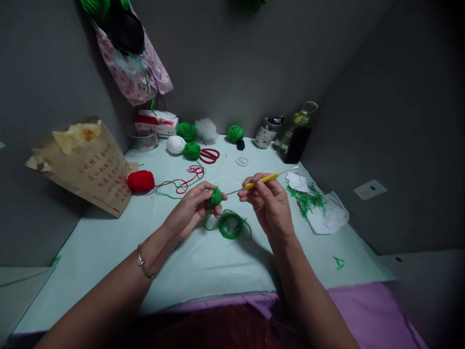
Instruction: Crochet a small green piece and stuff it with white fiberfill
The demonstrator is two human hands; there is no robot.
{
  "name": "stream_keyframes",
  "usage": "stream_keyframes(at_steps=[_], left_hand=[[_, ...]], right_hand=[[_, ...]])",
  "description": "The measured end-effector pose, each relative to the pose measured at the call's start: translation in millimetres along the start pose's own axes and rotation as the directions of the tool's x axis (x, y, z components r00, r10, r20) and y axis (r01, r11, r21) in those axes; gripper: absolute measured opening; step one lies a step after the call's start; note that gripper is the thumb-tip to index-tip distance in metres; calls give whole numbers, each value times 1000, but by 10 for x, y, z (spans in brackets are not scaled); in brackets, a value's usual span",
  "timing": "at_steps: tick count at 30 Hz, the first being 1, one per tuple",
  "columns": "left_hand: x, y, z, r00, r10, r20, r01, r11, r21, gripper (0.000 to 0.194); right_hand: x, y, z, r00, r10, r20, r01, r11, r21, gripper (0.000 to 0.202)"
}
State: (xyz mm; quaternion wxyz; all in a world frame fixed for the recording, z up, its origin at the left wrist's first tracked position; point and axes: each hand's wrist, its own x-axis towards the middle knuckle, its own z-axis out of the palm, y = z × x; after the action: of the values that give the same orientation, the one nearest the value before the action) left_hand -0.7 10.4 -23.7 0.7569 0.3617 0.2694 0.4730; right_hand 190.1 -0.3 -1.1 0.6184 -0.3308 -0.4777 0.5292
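Note:
Pinched in the fingers of my left hand [192, 208] is a small green crochet piece [216, 196], rounded in shape. My right hand [271, 203] grips the yellow handle of a crochet hook [269, 179]. One metal end of the hook points left and reaches the crochet piece; whether its tip is inside the stitches is too small to tell. The other metal end sticks out to the upper right. Just below the hands, a loose coil of green yarn [229, 227] lies on the table.
On the left stand a paper bag [98, 169] and a red yarn ball [141, 181]. Toward the back are green yarn balls [186, 132], a white yarn ball [176, 144], red-handled scissors [209, 155], a pen holder [267, 133] and a bottle [290, 135]. Yarn scraps [308, 199] lie right.

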Motion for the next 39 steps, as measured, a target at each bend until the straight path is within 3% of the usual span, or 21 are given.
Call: stream_keyframes(at_steps=[7,12,15,19,23,26,28,30,33,34,36,37,38,39], left_hand=[[-33,-47,48,996,-65,60,65,998,7,10],[-55,-44,103,989,-93,112,93,996,7,11],[-64,-59,120,985,-113,133,117,993,-19,13],[-48,-115,96,991,-85,104,94,993,-78,14],[-33,-186,104,998,-40,58,45,995,-89,17],[-69,-172,165,992,-73,99,76,997,-29,23],[-108,-95,192,977,-118,177,95,987,132,38],[-140,36,178,962,-107,251,-7,911,413,49],[-156,265,98,981,90,172,-160,875,458,44],[-158,330,78,970,213,116,-243,856,456,42],[-175,427,83,880,475,-2,-414,769,488,40],[-193,457,116,862,506,-36,-432,770,469,39],[-219,479,168,875,481,-55,-420,811,409,41],[-251,494,237,920,389,-48,-358,883,305,43]], right_hand=[[-32,0,50,1000,-1,-10,1,1000,7,14],[-61,44,42,998,-10,57,12,999,-38,7],[-87,44,35,988,-76,135,101,976,-192,6],[-137,14,43,953,-124,275,245,851,-465,18],[-186,11,77,929,-127,348,311,776,-548,24],[-203,-16,100,941,-161,299,308,772,-556,22],[-203,-64,95,959,-161,234,265,802,-535,20],[-204,-115,66,977,-146,152,203,846,-493,18],[-234,-139,-14,995,-101,-1,92,914,-394,15],[-255,-127,-41,996,-82,-48,59,933,-356,15],[-312,-87,-76,993,-43,-110,10,957,-290,14],[-344,-64,-79,992,-24,-126,-9,967,-254,15],[-377,-43,-71,991,0,-134,-29,977,-213,16],[-409,-26,-52,991,27,-134,-49,985,-167,17]])
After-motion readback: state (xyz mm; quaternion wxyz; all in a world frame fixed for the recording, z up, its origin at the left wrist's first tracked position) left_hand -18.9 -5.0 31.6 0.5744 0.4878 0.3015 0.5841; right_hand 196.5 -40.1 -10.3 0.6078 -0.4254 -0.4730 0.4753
